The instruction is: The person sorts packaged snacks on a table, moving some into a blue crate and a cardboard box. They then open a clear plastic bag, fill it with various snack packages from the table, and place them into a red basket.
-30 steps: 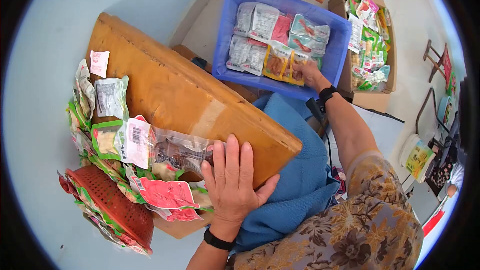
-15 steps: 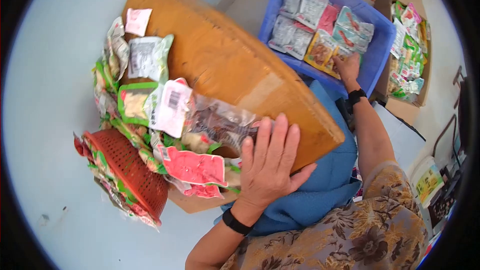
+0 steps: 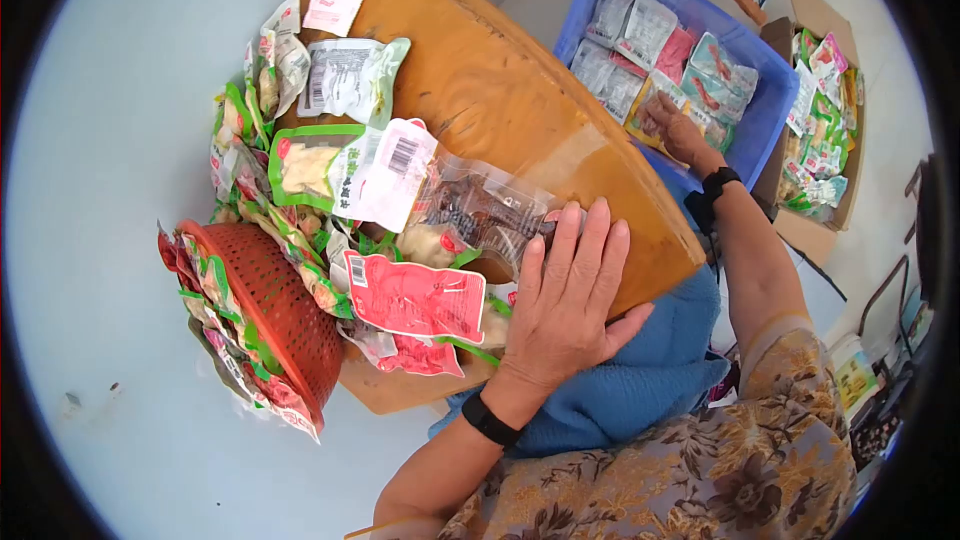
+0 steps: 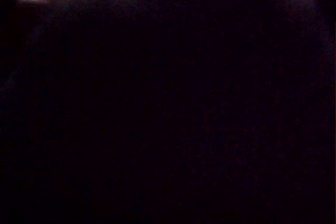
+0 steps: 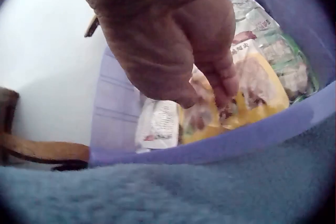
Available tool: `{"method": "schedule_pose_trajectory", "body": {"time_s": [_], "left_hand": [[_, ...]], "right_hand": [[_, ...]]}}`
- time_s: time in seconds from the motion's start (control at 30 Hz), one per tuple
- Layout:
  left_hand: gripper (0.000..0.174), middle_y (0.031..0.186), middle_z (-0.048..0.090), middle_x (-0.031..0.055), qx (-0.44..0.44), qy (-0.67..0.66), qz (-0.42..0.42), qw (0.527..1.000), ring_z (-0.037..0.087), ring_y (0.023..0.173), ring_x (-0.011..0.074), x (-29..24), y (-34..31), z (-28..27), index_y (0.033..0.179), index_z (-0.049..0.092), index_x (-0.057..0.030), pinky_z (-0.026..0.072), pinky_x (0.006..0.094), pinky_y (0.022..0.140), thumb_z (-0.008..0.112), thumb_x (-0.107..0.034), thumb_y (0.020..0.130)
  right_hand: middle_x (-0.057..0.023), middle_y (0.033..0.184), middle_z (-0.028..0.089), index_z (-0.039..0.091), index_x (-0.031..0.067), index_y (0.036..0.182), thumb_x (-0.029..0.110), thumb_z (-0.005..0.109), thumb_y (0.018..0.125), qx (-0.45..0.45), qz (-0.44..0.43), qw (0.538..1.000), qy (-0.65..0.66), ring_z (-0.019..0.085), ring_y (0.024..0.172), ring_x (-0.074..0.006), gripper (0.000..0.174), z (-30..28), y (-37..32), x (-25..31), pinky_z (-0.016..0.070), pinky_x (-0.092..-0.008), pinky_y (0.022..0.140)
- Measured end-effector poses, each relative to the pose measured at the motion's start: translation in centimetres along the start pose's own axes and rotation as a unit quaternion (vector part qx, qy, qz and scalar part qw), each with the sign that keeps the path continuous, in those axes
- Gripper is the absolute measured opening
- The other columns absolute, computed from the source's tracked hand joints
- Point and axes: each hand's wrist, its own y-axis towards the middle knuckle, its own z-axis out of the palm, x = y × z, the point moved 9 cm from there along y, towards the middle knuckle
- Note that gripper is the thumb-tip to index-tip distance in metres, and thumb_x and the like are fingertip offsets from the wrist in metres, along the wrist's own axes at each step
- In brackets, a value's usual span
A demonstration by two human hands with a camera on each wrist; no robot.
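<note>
My left hand (image 3: 570,305) lies flat with straight fingers at the wooden table's (image 3: 470,50) near edge. Its fingertips reach over the end of a clear packet of dark food (image 3: 490,210). Down inside the blue bin (image 3: 765,135), my right hand (image 3: 685,135) touches yellow food packets (image 5: 257,82). In the right wrist view its thumb and fingers point down onto them, apart from each other. Silver packets (image 3: 648,28) and teal packets (image 3: 715,80) lie around the yellow ones. The left wrist view is almost wholly dark.
Packets crowd the table's left side, among them a pink packet (image 3: 420,295) and a green-edged packet (image 3: 310,170). A red perforated basket (image 3: 300,310) with more packets stands there. Right of the bin is a cardboard box (image 3: 855,35) of packets. Blue cloth (image 3: 640,370) covers the lap.
The right hand has shifted from the right-hand yellow packet towards the left-hand one. The left hand stays flat at the table edge. The head view has swung, so the scene sits further right.
</note>
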Motion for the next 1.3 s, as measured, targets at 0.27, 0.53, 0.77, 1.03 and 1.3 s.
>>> {"method": "schedule_pose_trajectory", "body": {"time_s": [0.27, 0.53, 0.77, 1.03, 1.3], "left_hand": [[0.08, 0.152, 0.043, 0.0199, -0.049, -0.052, 0.009, 0.997, 0.039, 0.143, 0.037, 0.1, -0.4, -1.0, 0.143, 0.048, -0.0006, 0.0275, 0.0522, 0.115, 0.07, -0.049, 0.083], [0.08, 0.149, 0.045, 0.0213, -0.116, -0.1, 0.032, 0.988, 0.038, 0.142, 0.0384, -0.4, -1.1, -2.4, 0.14, 0.049, 0.0022, 0.0276, 0.0537, 0.116, 0.077, -0.041, 0.079], [0.067, 0.142, 0.049, 0.0226, -0.177, -0.126, 0.091, 0.972, 0.039, 0.14, 0.0399, -1.5, -3.7, -4.5, 0.131, 0.055, 0.0027, 0.0292, 0.0535, 0.116, 0.077, -0.033, 0.078], [0.046, 0.141, 0.051, 0.0198, -0.292, -0.096, 0.022, 0.951, 0.04, 0.139, 0.041, 1.8, -13.3, -14.9, 0.122, 0.06, 0.0016, 0.0324, 0.0543, 0.114, 0.073, -0.012, 0.08], [0.045, 0.133, 0.058, 0.0228, -0.462, 0.123, -0.264, 0.838, 0.049, 0.13, 0.0447, 13.2, -32.3, -26.4, 0.124, 0.06, 0.0035, 0.0373, 0.0523, 0.111, 0.072, -0.013, 0.085]], "right_hand": [[-0.0207, 0.113, 0.069, 0.065, -0.0014, 0.121, 0.012, 0.063, 0.088, -0.04, 0.163, 0.969, 0.181, 0.068, 0.095, -0.0261, 0.035, -11.3, -2.2, 5.2, 0.0528, -0.036, 0.086], [-0.0075, 0.092, 0.072, 0.066, -0.006, 0.116, 0.011, 0.062, 0.094, -0.153, 0.128, 0.94, 0.278, 0.068, 0.083, -0.0124, 0.028, -26.2, -6.4, 16.9, 0.0535, -0.0274, 0.075], [-0.001, 0.091, 0.067, 0.069, -0.0026, 0.112, 0.007, 0.064, 0.093, -0.143, -0.004, 0.936, 0.321, 0.056, 0.079, -0.0061, 0.022, -30.0, -9.1, 32.4, 0.0478, -0.0242, 0.072], [0.0031, 0.085, 0.064, 0.069, -0.0023, 0.11, 0.007, 0.064, 0.093, -0.085, -0.023, 0.948, 0.306, 0.054, 0.074, -0.0041, 0.02, -26.2, -12.8, 41.4, 0.0447, -0.0215, 0.067], [-0.0022, 0.089, 0.069, 0.069, -0.0038, 0.109, 0.004, 0.062, 0.095, 0.046, -0.071, 0.948, 0.306, 0.062, 0.081, -0.0072, 0.018, -22.6, -14.6, 48.4, 0.0512, -0.0244, 0.072]]}}
